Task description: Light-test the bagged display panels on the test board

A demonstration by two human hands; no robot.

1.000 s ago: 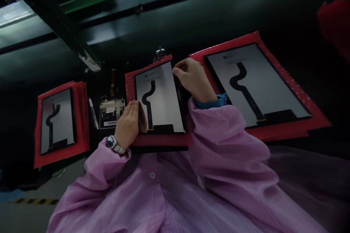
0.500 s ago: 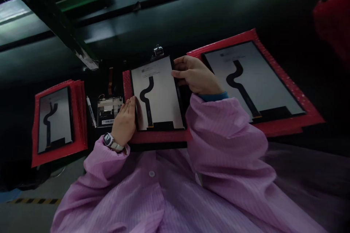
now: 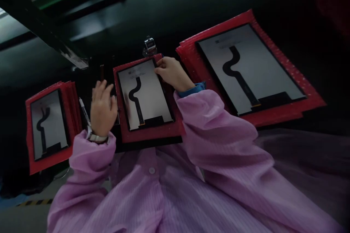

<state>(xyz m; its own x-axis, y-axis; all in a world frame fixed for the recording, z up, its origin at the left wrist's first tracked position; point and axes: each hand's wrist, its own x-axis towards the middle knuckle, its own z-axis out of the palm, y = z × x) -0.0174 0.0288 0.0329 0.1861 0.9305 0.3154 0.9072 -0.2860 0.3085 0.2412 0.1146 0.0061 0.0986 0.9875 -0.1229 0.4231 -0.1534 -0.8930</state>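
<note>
A display panel (image 3: 152, 96) lies face down on a red bubble-wrap sheet (image 3: 153, 137) in front of me. Its back is silvery white and carries a curved black flex cable (image 3: 137, 103). At the panel's upper right edge, my right hand (image 3: 175, 74) has thumb and fingers closed on the rim. My left hand (image 3: 101, 111) is open to the left of the panel, fingers spread and holding nothing. Beneath it a circuit board is almost wholly hidden. A white pen (image 3: 84, 109) lies beside that hand.
On the right, a larger-looking panel (image 3: 262, 69) rests on stacked red sheets (image 3: 284, 114). Another panel (image 3: 56, 116) lies on a red stack (image 3: 75, 105) at the left. A metal tally counter (image 3: 150, 44) stands behind the middle sheet. A dark green post (image 3: 54, 38) slants in from upper left.
My left hand has let go of the panel's left edge and moved left over the circuit board. The panel has come down flat onto the red sheet, my right hand still at its edge.
</note>
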